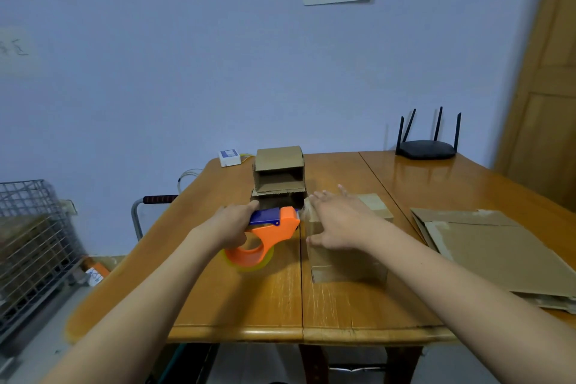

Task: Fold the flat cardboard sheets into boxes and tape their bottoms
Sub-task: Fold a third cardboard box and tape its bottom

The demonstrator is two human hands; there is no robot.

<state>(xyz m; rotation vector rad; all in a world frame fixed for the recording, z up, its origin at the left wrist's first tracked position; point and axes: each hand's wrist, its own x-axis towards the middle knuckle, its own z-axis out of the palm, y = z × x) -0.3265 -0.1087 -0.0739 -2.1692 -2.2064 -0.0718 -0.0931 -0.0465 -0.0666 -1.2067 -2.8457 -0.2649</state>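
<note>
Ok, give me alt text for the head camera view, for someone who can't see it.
A left hand grips an orange tape dispenser against a small cardboard box that the open right hand steadies on a wooden table. Flat cardboard sheets lie to the right.

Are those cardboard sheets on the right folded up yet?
No, still flat. The cardboard sheets lie stacked flat on the table, while the box under the right hand is already folded up.

Tape dispenser (274,229) left of box (349,262); flat sheets (498,252) right.
</note>
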